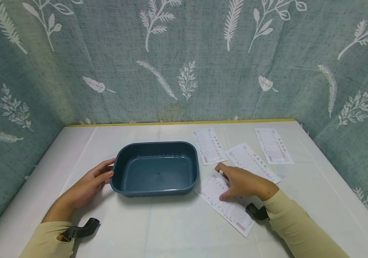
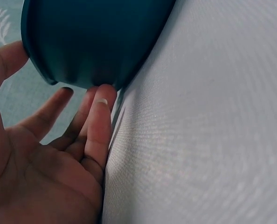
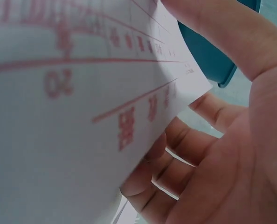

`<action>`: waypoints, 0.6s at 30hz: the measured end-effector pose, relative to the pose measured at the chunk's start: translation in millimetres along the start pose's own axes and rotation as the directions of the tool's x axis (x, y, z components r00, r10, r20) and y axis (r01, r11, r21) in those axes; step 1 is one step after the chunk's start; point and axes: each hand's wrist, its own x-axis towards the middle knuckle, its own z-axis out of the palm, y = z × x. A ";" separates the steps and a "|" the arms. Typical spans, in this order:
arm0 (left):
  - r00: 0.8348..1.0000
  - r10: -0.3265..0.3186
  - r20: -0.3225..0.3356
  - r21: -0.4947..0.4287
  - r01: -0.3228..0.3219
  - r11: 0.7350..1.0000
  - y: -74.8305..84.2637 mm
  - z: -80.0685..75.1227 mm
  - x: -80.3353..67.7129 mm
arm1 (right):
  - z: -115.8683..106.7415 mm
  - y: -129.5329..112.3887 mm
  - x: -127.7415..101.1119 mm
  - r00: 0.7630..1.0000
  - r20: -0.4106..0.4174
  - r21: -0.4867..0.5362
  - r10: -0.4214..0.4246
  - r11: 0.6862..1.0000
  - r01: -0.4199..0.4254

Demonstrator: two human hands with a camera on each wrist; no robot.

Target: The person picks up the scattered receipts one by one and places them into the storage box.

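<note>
A dark blue plastic basin point(image 1: 158, 190) stands on the white-covered table. At its left end is my left hand point(image 1: 88, 184); in the left wrist view the thumb point(image 2: 10, 60) reaches the rim, and the loosely extended fingers touch low on the outer wall. My right hand point(image 1: 246, 181) is over the nearest printed paper form point(image 1: 214, 193), right of the basin. In the right wrist view this form point(image 3: 82, 102) bows up between the thumb above and curled fingers beneath its edge. The hand hides the form's middle from the head camera.
Farther back lie three more printed forms: one by the basin's right corner point(image 1: 209, 146), one behind my right hand point(image 1: 250, 159), and one at the far right point(image 1: 274, 146). Green leaf-patterned cloth point(image 1: 171, 71) walls the back and sides.
</note>
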 end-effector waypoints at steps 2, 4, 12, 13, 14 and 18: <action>1.000 0.003 -0.001 -0.002 -0.003 1.000 0.0 0.1 -0.1 | -1.2 1.1 0.2 1.000 0.011 0.011 -0.005 1.000 0.005; 1.000 0.007 -0.001 -0.005 -0.007 1.000 0.0 0.0 -0.1 | -3.0 2.5 -0.5 1.000 0.016 0.032 -0.024 0.999 0.024; 1.000 -0.002 0.003 -0.008 0.002 1.000 -1.2 0.4 -0.1 | -10.2 10.5 -5.1 0.994 0.063 0.074 -0.085 0.994 0.081; 1.000 0.000 0.003 -0.011 0.000 1.000 -1.5 0.3 -0.1 | -11.0 11.3 -5.2 0.994 0.069 0.081 -0.087 0.993 0.082; 1.000 0.004 0.005 -0.014 -0.003 1.000 -1.6 0.1 0.0 | -12.0 12.2 -5.2 0.993 0.074 0.085 -0.090 0.993 0.084; 1.000 0.014 0.009 -0.032 -0.014 0.999 -1.7 -0.4 0.7 | -16.6 14.0 -5.6 0.991 0.084 0.097 -0.102 0.991 0.093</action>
